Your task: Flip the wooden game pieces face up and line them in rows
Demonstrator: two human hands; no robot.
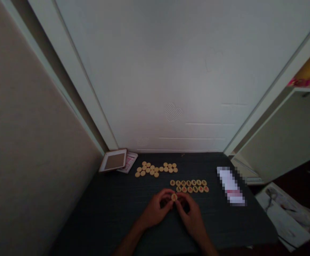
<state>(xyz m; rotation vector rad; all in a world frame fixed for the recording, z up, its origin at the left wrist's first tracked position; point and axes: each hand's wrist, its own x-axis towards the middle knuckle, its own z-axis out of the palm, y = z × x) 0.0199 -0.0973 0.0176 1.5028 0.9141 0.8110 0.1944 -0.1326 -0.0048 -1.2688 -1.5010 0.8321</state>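
Note:
Between the fingertips of my left hand [158,209] and my right hand [189,213] is a round wooden Chinese chess piece [174,197], its marked face turned up. Both hands are closed on it, thumbs at its near edge. Just beyond them, two rows of chess pieces [189,183] lie with red or dark characters showing. Farther back, a loose group of plain-faced pieces [152,168] spreads to the left, and a smaller cluster [170,168] sits to its right. The characters are too small to read.
The dark tabletop [104,213] meets a white panel [170,71] at the back. A framed board [114,160] rests on papers at the back left corner. On the right lies a blurred, lit, phone-like thing [230,186]. A white box [288,213] stands beyond the right edge.

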